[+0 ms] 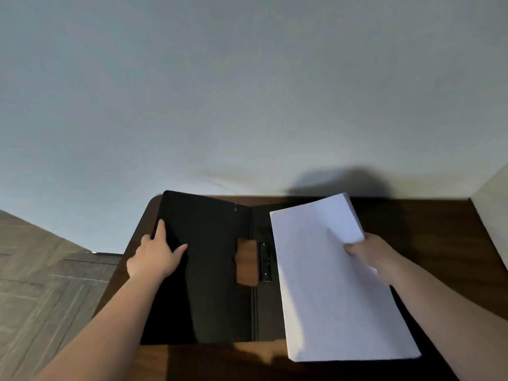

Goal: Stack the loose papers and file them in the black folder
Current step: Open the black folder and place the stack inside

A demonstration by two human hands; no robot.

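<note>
The black folder (214, 270) lies open on a dark wooden table (439, 243). My left hand (155, 255) grips the outer edge of its left cover, thumb resting on the inside. A metal clip (265, 262) sits just right of the spine, beside a brown cut-out in the left cover. My right hand (368, 250) pinches the right edge of a thick stack of white papers (335, 281). The stack hangs tilted over the folder's right half and hides most of it.
A pale wall (247, 92) rises directly behind the table. A light panel (492, 210) stands at the table's right end. Wood-pattern floor (41, 284) shows to the left, below the table's rounded corner.
</note>
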